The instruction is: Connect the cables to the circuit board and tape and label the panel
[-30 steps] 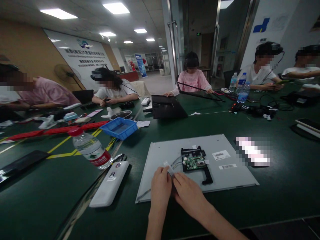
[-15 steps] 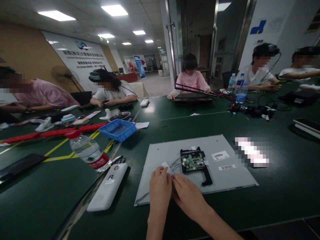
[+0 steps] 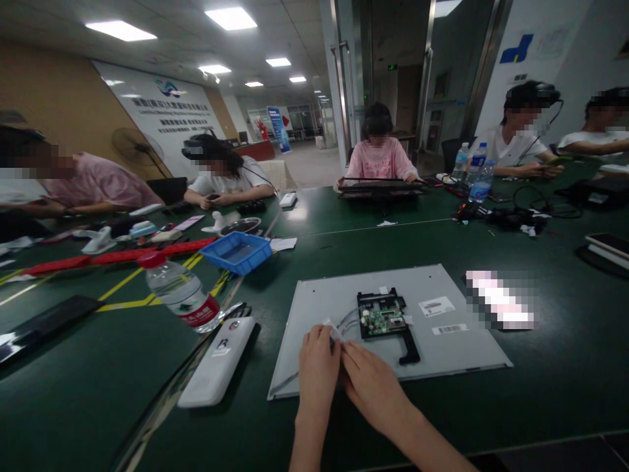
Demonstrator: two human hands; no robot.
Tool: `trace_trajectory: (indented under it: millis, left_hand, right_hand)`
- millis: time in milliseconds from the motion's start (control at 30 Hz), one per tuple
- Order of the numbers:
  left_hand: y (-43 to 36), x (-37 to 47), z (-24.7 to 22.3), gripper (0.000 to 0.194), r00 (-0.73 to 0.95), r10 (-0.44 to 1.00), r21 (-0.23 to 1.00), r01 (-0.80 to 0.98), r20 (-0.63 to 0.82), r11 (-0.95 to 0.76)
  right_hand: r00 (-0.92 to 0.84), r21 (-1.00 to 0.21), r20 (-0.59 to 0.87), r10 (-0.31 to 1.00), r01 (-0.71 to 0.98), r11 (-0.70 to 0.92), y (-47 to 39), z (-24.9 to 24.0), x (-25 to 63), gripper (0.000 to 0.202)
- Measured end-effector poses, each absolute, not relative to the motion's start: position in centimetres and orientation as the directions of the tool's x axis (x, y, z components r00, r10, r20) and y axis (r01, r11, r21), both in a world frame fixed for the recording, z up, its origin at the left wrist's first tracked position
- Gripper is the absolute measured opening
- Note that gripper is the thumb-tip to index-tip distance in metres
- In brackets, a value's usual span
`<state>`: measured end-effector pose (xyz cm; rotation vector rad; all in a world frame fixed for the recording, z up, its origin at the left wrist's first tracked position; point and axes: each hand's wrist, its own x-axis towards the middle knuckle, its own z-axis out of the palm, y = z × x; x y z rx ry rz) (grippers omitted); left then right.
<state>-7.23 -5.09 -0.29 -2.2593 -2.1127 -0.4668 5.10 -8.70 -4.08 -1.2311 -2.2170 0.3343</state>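
In the head view, both hands met at the lower centre of the frame, over the near edge of a grey metal panel [image 3: 344,301] that lay flat on the dark green worktop [image 3: 540,380]. The left hand [image 3: 318,367] and the right hand [image 3: 374,388] had their fingertips pinched together on a small white tab [image 3: 333,330], from which thin wires [image 3: 348,319] ran right to a green circuit board [image 3: 382,319] in a black bracket at the panel's middle. Right of the board sat two white stickers [image 3: 435,306], one with a barcode; their print was too small to read.

At lower left, a white oblong device [image 3: 216,362] bore a black letter "R". Above it stood a tilted water bottle [image 3: 179,293] with a red cap and a red label whose writing was illegible. Further up, a blue plastic tray [image 3: 236,252] sat beside a long red strip [image 3: 113,256].

Across the upper frame, other people sat at the same worktop. A white wall banner [image 3: 162,111] at upper left carried a blue logo and small characters, unreadable.
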Motion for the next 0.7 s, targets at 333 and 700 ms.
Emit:
trace_trajectory:
  millis: [333,700]
  left_hand:
    - [-5.4,-6.6,-0.1,0.023,0.052,0.970,0.127,0.988,0.238,-0.085]
    - [-2.4,-2.0,2.8,0.031,0.276,0.913,0.235,0.906,0.299,-0.351]
  right_hand:
    - [-0.383,-0.576,0.329,0.863,0.643,0.505,-8.0,0.9,12.3,0.036]
    - [-0.268,-0.733,0.056,0.962,0.643,0.222,-1.2,-1.6,22.2,0.029]
